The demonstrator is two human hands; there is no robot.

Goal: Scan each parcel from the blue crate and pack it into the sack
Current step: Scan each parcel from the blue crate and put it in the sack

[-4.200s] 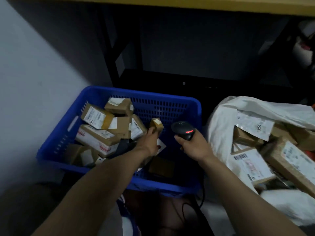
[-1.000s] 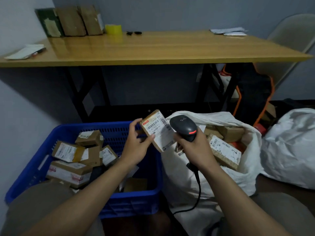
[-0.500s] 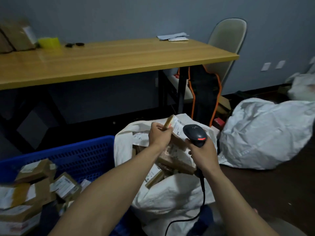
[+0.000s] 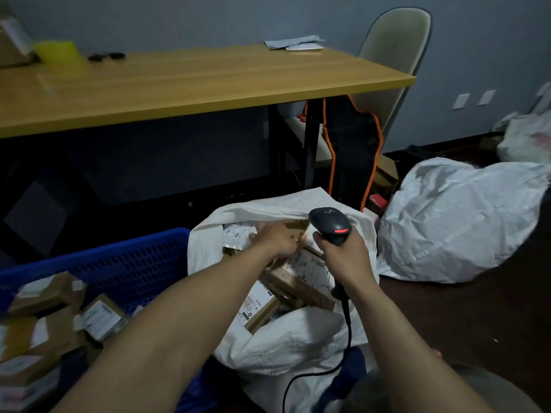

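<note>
Laying brown parcel (image 4: 295, 225) on heap (image 4: 298, 281) at far rim of white sack (image 4: 298, 332) with left hand (image 4: 275, 238), grasp unclear; clutching barcode scanner (image 4: 329, 225) in right hand (image 4: 347, 257). Could slide off tilted heap on release

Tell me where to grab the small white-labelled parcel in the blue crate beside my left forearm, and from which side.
Pinch the small parcel across its two side edges, coming from above with the left hand, since the right hand holds the scanner. It lies label-up and tilted on other boxes in the blue crate, so its edges look free.
</note>
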